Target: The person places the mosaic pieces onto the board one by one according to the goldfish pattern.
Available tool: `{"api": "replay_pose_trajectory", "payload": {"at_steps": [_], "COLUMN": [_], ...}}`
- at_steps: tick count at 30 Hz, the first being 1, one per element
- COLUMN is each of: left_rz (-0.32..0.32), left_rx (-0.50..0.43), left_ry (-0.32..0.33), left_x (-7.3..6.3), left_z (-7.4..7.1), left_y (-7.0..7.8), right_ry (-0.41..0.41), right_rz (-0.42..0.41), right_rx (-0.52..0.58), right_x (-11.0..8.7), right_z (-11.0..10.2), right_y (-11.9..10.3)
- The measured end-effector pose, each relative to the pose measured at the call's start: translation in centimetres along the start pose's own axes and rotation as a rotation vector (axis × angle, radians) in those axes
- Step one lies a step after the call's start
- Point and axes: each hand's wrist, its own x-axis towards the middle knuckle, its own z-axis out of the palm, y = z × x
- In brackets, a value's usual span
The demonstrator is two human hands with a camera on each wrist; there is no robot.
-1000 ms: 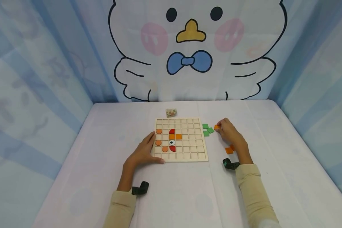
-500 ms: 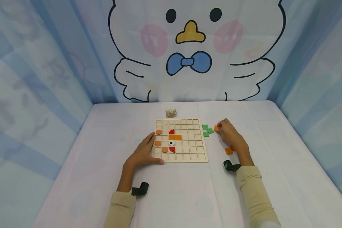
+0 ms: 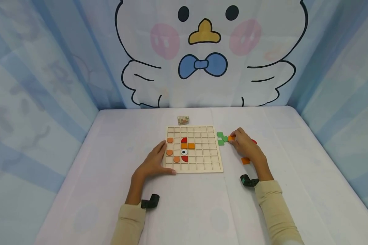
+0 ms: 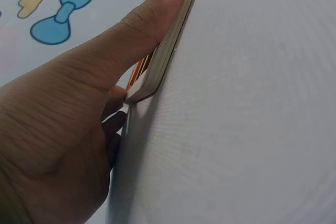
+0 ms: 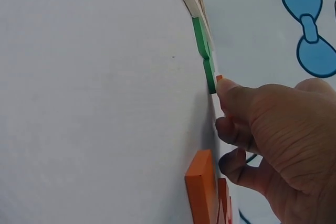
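My left hand (image 3: 153,163) holds the near left corner of a wooden grid board (image 3: 208,166), thumb along its front edge and fingers at its left side. On the board lie orange round pieces (image 3: 177,159), two orange square tiles (image 3: 191,146), red quarter-round pieces (image 3: 185,159) and a white eye disc (image 3: 184,152). Right of the board, my right hand (image 3: 246,146) pinches an orange square tile (image 3: 231,138) between thumb and fingers. It is mostly covered by the thumb in the right wrist view. Green square tiles (image 3: 220,134) lie between this hand and the board.
Another orange tile (image 3: 245,161) lies on the table beneath my right wrist. A red piece (image 3: 254,141) peeks out behind the hand. Beyond the board sits a small patterned card (image 3: 183,120), and a printed curtain (image 3: 202,92) hangs behind the white table (image 3: 110,136).
My right hand has shifted slightly left with the orange tile, closer to the green tiles, uncovering a red piece behind it. The left hand stays on the board.
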Motion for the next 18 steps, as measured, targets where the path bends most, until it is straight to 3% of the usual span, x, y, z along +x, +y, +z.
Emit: {"api": "replay_pose_trajectory", "payload": {"at_steps": [12,18], "left_rz": [-0.017,-0.008], "left_rx": [-0.015,-0.014], "left_ry": [-0.008,-0.001], "left_x": [0.1,0.0], "left_z": [0.0,-0.1], "left_y": [-0.1,0.0], "right_ry": [0.002,0.017], "right_rz": [-0.043,-0.117], "right_rx": [-0.034,-0.025], "right_x": [-0.3,-0.5], "right_z": [0.1,0.1], "right_y": [-0.2,-1.4]}}
